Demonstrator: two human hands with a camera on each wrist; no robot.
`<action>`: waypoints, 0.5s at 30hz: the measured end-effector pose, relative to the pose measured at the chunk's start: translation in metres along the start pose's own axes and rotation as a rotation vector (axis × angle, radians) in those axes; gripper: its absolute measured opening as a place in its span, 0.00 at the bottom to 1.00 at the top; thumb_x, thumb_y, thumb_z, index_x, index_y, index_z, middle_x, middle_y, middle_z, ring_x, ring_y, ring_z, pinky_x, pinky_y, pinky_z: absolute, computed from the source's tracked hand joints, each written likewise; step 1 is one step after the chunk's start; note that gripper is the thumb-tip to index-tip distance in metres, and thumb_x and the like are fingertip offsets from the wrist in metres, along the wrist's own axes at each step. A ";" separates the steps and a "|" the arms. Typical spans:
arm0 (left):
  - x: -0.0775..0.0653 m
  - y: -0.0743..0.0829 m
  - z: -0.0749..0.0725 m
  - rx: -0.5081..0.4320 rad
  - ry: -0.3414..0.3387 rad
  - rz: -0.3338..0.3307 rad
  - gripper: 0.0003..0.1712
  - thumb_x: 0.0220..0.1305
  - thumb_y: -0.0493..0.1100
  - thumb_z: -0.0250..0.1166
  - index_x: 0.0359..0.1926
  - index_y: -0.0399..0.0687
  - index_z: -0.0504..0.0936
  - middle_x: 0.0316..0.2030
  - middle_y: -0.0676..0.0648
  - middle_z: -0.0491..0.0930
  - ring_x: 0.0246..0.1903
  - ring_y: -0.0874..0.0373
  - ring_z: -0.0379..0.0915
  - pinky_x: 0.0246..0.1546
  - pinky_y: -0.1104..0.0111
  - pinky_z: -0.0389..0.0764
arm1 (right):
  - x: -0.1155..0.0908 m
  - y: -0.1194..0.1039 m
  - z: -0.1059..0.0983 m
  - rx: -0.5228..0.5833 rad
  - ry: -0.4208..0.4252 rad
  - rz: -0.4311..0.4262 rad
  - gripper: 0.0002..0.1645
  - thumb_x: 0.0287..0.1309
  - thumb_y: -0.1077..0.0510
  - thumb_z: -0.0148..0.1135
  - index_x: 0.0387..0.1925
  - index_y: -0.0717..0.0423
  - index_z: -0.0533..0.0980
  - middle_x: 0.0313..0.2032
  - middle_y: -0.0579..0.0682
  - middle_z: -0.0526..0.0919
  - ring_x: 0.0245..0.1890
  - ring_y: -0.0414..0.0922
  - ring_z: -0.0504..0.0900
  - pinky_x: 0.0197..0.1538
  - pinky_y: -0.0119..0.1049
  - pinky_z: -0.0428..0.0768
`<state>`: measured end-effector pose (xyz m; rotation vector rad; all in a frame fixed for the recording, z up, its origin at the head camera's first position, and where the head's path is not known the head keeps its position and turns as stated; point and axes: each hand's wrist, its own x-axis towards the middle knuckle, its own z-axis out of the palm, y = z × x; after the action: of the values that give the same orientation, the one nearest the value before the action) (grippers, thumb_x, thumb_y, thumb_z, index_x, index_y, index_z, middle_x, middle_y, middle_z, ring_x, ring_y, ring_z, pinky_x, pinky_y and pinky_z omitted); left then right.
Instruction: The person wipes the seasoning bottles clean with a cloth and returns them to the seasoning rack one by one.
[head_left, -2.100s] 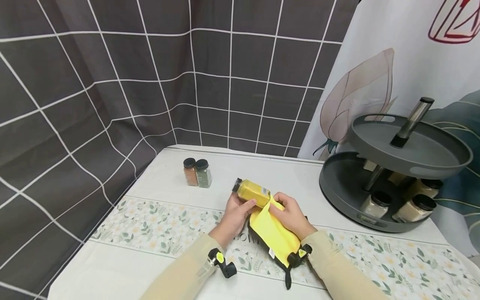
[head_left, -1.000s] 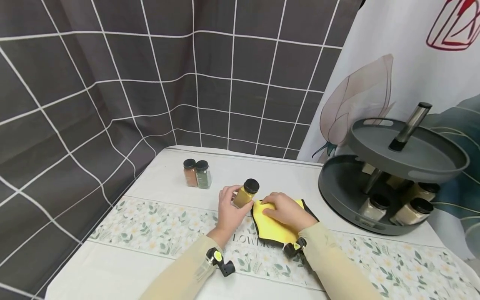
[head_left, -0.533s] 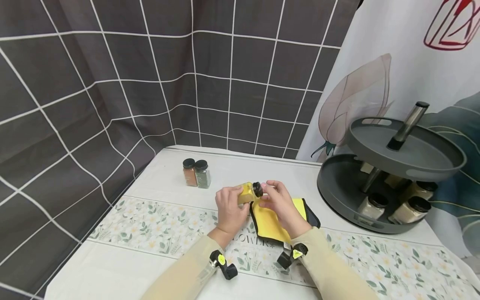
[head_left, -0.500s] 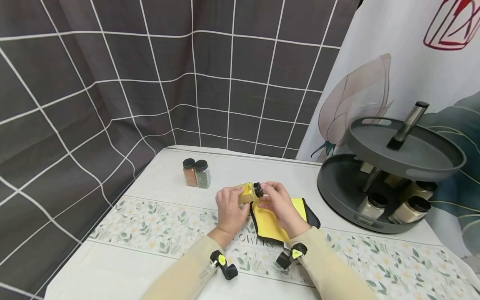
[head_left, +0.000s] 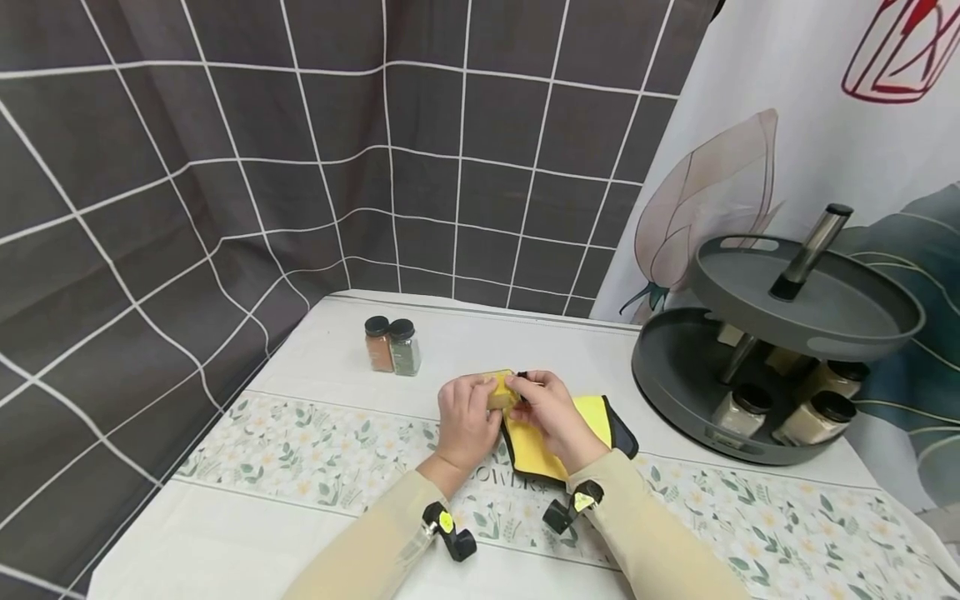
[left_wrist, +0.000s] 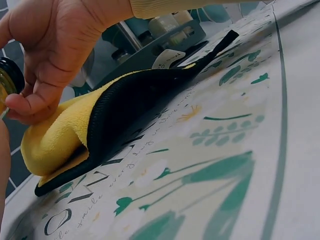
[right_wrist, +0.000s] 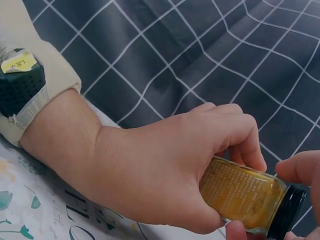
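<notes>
A square glass spice jar of yellow powder (head_left: 498, 395) lies tilted sideways between the hands, above the table. Its body is gripped by my left hand (head_left: 465, 423), fingers curled over one side and thumb along the other. At the lid end, my right hand (head_left: 553, 418) pinches the jar near its black lid (right_wrist: 287, 214), which it mostly covers in the head view. Under the right hand a yellow cloth with black edging (head_left: 534, 450) lies on the table; the left wrist view shows its dark underside and a folded end.
Two spice jars, one of reddish powder (head_left: 378, 348) and one of green flakes (head_left: 405, 352), stand together at the back left. On the right is a grey two-tier turntable (head_left: 660, 375) with several jars on its lower tier. A dark grid curtain (head_left: 420, 183) hangs behind.
The left hand has turned the jar from near upright to sideways. My right hand has left the cloth, which now lies on the table, and has come to the jar's lid end.
</notes>
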<state>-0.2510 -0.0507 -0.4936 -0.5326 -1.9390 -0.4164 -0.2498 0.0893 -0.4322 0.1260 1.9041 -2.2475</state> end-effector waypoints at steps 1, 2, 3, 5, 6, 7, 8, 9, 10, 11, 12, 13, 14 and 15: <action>0.000 0.000 0.000 0.000 -0.002 0.001 0.25 0.38 0.39 0.69 0.42 0.42 0.73 0.40 0.43 0.69 0.38 0.50 0.65 0.40 0.61 0.67 | 0.000 0.000 0.000 -0.001 0.001 0.002 0.28 0.52 0.58 0.62 0.47 0.66 0.59 0.38 0.58 0.70 0.26 0.43 0.74 0.30 0.31 0.79; 0.001 0.000 0.000 -0.001 -0.004 0.002 0.25 0.38 0.39 0.69 0.42 0.42 0.73 0.40 0.43 0.69 0.38 0.50 0.65 0.40 0.61 0.67 | 0.000 0.000 0.001 -0.002 0.004 0.002 0.28 0.51 0.59 0.62 0.47 0.66 0.59 0.38 0.59 0.71 0.26 0.43 0.74 0.30 0.32 0.79; 0.001 0.000 0.000 -0.005 -0.009 0.000 0.26 0.38 0.39 0.69 0.43 0.42 0.73 0.40 0.43 0.69 0.39 0.50 0.65 0.41 0.61 0.67 | 0.000 -0.001 0.001 -0.002 0.009 0.006 0.28 0.50 0.59 0.62 0.47 0.66 0.59 0.39 0.59 0.71 0.26 0.43 0.75 0.30 0.32 0.79; 0.001 0.000 0.001 -0.016 -0.025 -0.005 0.27 0.39 0.40 0.70 0.44 0.42 0.72 0.41 0.43 0.68 0.39 0.50 0.65 0.42 0.60 0.67 | 0.001 -0.002 0.001 -0.010 0.028 0.009 0.28 0.49 0.60 0.61 0.48 0.66 0.59 0.39 0.60 0.71 0.25 0.43 0.75 0.30 0.32 0.80; 0.001 0.000 0.001 -0.027 -0.041 -0.012 0.28 0.39 0.41 0.71 0.45 0.43 0.72 0.41 0.43 0.68 0.40 0.50 0.64 0.43 0.60 0.67 | 0.002 -0.002 0.000 -0.015 0.041 0.009 0.28 0.49 0.60 0.61 0.49 0.66 0.59 0.40 0.60 0.71 0.25 0.43 0.75 0.30 0.32 0.80; 0.000 0.000 0.001 -0.038 -0.063 -0.026 0.30 0.38 0.41 0.72 0.46 0.43 0.71 0.42 0.43 0.67 0.41 0.50 0.64 0.44 0.60 0.67 | 0.002 -0.003 -0.001 -0.020 0.059 0.005 0.29 0.48 0.61 0.60 0.49 0.66 0.58 0.40 0.60 0.71 0.24 0.43 0.75 0.29 0.32 0.80; 0.000 0.000 0.001 -0.054 -0.090 -0.049 0.33 0.38 0.42 0.72 0.48 0.44 0.70 0.44 0.43 0.65 0.42 0.50 0.63 0.46 0.59 0.66 | 0.004 -0.005 -0.003 -0.021 0.080 -0.006 0.30 0.47 0.62 0.60 0.50 0.66 0.58 0.40 0.60 0.71 0.23 0.42 0.75 0.28 0.32 0.80; -0.001 0.001 0.002 -0.071 -0.116 -0.077 0.35 0.38 0.43 0.73 0.49 0.44 0.68 0.45 0.43 0.64 0.44 0.50 0.62 0.47 0.59 0.65 | 0.005 -0.007 -0.007 -0.019 0.104 -0.018 0.30 0.46 0.63 0.59 0.51 0.66 0.58 0.39 0.60 0.71 0.23 0.42 0.75 0.27 0.32 0.80; -0.001 0.001 0.001 -0.086 -0.143 -0.108 0.37 0.38 0.44 0.74 0.51 0.45 0.67 0.46 0.43 0.63 0.45 0.50 0.61 0.48 0.59 0.65 | 0.006 -0.009 -0.011 -0.025 0.126 -0.035 0.31 0.46 0.64 0.58 0.51 0.67 0.58 0.39 0.60 0.70 0.22 0.42 0.74 0.27 0.32 0.80; -0.001 0.001 0.001 -0.101 -0.169 -0.140 0.38 0.39 0.45 0.74 0.52 0.45 0.65 0.48 0.43 0.61 0.47 0.49 0.60 0.50 0.59 0.64 | 0.008 -0.013 -0.017 -0.034 0.148 -0.063 0.31 0.44 0.65 0.57 0.52 0.67 0.57 0.38 0.60 0.70 0.21 0.42 0.74 0.26 0.32 0.79; -0.002 0.001 0.001 -0.117 -0.195 -0.170 0.39 0.40 0.45 0.74 0.53 0.46 0.64 0.49 0.43 0.60 0.48 0.49 0.58 0.51 0.59 0.63 | 0.009 -0.017 -0.025 -0.048 0.173 -0.095 0.32 0.44 0.65 0.56 0.52 0.68 0.57 0.37 0.60 0.70 0.21 0.42 0.74 0.26 0.32 0.79; -0.002 0.002 0.000 -0.128 -0.219 -0.200 0.39 0.41 0.46 0.73 0.54 0.47 0.63 0.50 0.43 0.59 0.49 0.49 0.57 0.52 0.59 0.63 | 0.010 -0.021 -0.034 -0.070 0.207 -0.131 0.32 0.43 0.66 0.56 0.52 0.68 0.57 0.37 0.60 0.70 0.21 0.42 0.74 0.26 0.32 0.79; -0.002 0.002 0.000 -0.139 -0.239 -0.226 0.39 0.43 0.47 0.73 0.55 0.47 0.63 0.50 0.43 0.58 0.50 0.49 0.57 0.52 0.59 0.62 | 0.013 -0.025 -0.044 -0.086 0.247 -0.177 0.31 0.42 0.66 0.55 0.51 0.68 0.58 0.36 0.60 0.71 0.21 0.43 0.74 0.25 0.33 0.80; -0.002 0.001 -0.001 -0.146 -0.254 -0.244 0.39 0.44 0.47 0.72 0.55 0.47 0.62 0.51 0.43 0.58 0.50 0.49 0.56 0.52 0.59 0.62 | 0.014 -0.030 -0.055 -0.142 0.287 -0.215 0.31 0.42 0.65 0.55 0.51 0.67 0.58 0.37 0.59 0.70 0.22 0.44 0.74 0.26 0.34 0.80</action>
<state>-0.2489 -0.0501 -0.4956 -0.4609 -2.2405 -0.6766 -0.2731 0.1464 -0.4151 0.2453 2.3193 -2.3229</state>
